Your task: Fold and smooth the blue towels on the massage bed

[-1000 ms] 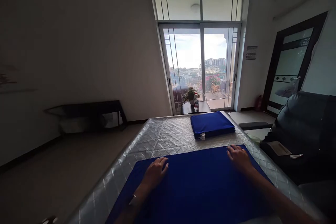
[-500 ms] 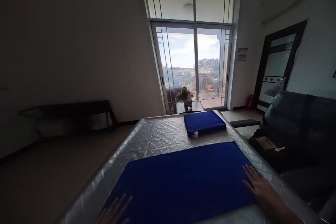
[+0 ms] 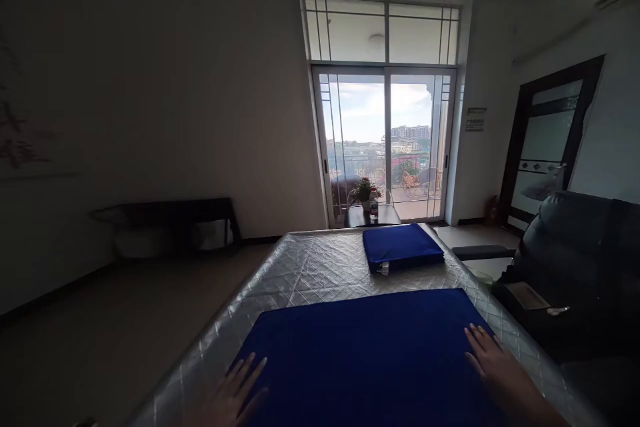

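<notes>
A dark blue cloth (image 3: 370,353) lies spread flat over the near part of a table with a silvery quilted cover (image 3: 320,267). My left hand (image 3: 233,390) rests at the cloth's left edge, fingers spread. On its right edge lies my right hand (image 3: 493,360), flat with the fingers apart. Neither hand grips anything. Farther back, toward the window, sits a neatly folded blue cloth (image 3: 403,245) with a white tag at its front edge. The near edge of the spread cloth runs out of view.
Right of the table stands a black armchair (image 3: 575,247) with a flat board (image 3: 527,295) on it. A small table (image 3: 357,216) with a potted plant (image 3: 366,192) stands beyond the far end, before the sliding glass door (image 3: 360,140). A dark low bench (image 3: 165,223) stands along the left wall.
The head view has shifted, so the room appears lower and to the right. My left hand has moved up slightly along the cloth's left edge. My right hand stays at the right edge.
</notes>
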Available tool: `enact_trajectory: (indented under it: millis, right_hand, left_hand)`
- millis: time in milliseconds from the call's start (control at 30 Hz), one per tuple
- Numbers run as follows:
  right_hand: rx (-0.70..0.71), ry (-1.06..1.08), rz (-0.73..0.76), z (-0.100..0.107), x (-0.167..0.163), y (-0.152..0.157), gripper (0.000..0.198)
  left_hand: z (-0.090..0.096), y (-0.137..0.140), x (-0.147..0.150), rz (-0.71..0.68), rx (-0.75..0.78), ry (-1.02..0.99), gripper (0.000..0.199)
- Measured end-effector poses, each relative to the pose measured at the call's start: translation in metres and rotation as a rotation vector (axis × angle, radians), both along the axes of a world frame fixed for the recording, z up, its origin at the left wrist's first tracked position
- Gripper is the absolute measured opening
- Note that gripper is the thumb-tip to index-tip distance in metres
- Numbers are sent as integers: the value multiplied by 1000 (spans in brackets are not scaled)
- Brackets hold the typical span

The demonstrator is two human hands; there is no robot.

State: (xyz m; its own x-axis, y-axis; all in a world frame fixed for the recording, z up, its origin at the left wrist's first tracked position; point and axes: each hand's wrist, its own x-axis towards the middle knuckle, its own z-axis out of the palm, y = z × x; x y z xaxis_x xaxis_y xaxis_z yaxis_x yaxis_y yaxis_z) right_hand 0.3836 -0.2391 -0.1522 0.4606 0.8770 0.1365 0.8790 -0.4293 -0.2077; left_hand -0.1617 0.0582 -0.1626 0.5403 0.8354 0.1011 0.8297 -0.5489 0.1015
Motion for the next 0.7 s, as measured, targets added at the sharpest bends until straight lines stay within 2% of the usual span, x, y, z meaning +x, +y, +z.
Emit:
enact_trajectory:
  millis: [33,100,167,267,333,433,533,600,700]
  right_hand:
    - [-10,-11,54,13,-18,19,64]
    - [-19,19,179,39,-60,65,63]
    - [-16,76,277,57,-103,113,61]
    - [2,128,357,60,-150,171,62]
    - [9,155,358,50,-165,195,64]
    - [14,179,351,32,-165,209,66]
    - [-5,171,338,26,-146,201,67]
    - [-30,145,287,28,-119,188,67]
    - [-72,84,148,32,-58,160,67]
  left_hand:
    - [14,0,21,-3,-21,-8,61]
    - [38,1,74,-128,-17,-23,60]
    - [51,4,134,-261,-25,-34,58]
    - [45,13,206,-399,22,-51,53]
    - [31,21,233,-389,45,-61,54]
    - [14,31,239,-305,58,-52,57]
    - [11,38,216,-257,62,-17,58]
    - [15,45,190,-209,52,24,58]
    - [18,64,142,-143,72,103,53]
